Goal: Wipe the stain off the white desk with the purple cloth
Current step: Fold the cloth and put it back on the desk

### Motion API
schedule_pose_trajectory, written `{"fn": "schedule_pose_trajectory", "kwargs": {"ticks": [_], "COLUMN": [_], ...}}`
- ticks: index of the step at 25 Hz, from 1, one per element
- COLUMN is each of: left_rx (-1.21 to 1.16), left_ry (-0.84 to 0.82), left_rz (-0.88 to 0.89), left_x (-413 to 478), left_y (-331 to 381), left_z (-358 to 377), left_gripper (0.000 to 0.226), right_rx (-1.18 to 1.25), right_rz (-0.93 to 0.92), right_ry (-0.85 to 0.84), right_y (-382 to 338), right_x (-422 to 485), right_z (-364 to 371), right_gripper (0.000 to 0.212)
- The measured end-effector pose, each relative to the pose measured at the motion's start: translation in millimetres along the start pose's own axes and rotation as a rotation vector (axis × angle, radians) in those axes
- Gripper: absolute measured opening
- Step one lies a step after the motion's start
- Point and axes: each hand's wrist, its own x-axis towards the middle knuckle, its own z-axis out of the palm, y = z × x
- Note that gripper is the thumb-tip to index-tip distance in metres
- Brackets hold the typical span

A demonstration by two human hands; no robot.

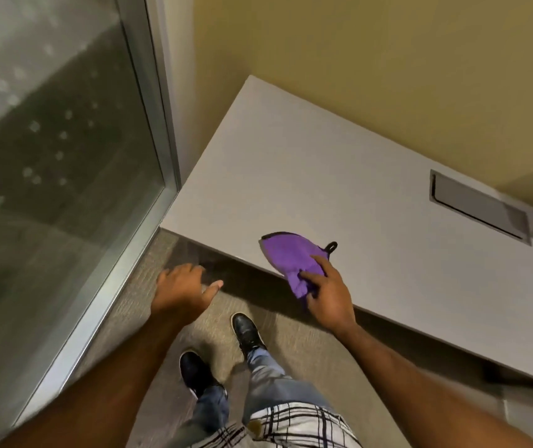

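Stain not discernible on bench (339,176). One purple cloth (288,253), right hand (328,294) pinching its near end. Left hand (182,291) spread, empty, off the bench's near edge.

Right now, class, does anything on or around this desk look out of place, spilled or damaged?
Nothing looks spilled or damaged. The purple cloth lies bunched at the white desk's near edge, one corner overhanging, with the right hand on it. No stain shows on the visible surface. The left hand hovers off the desk.

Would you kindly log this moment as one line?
right hand: gripping purple cloth at white desk front edge | left hand: open, empty | stain: not visible
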Motion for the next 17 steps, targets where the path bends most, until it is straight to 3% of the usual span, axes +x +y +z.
{"fn": "schedule_pose_trajectory", "kwargs": {"ticks": [4,7,11,14,17], "left_rx": [-0.268,-0.649,-0.806,-0.761,-0.674], "left_ry": [-0.089,-0.144,-0.081,-0.012,0.059], "left_rz": [0.004,-0.033,-0.109,-0.099,0.046], "left_x": [-7,-14,-15,-13,-6], "left_y": [57,109,157,173,190], "left_z": [-14,-37,-59,-68,-87], "left_gripper": [0.066,0.063,0.065,0.037,0.023], "right_rx": [0.602,1.011,1.468,1.589,1.573], "right_rz": [0.335,0.429,0.574,0.584,0.565], "right_ry": [0.181,0.244,0.273,0.332,0.350], "right_y": [-31,-58,-79,-83,-78], "right_x": [-6,-10,-11,-12,-16], "right_z": [-15,-29,-40,-42,-42], "right_gripper": [0.045,0.043,0.041,0.038,0.037]}}
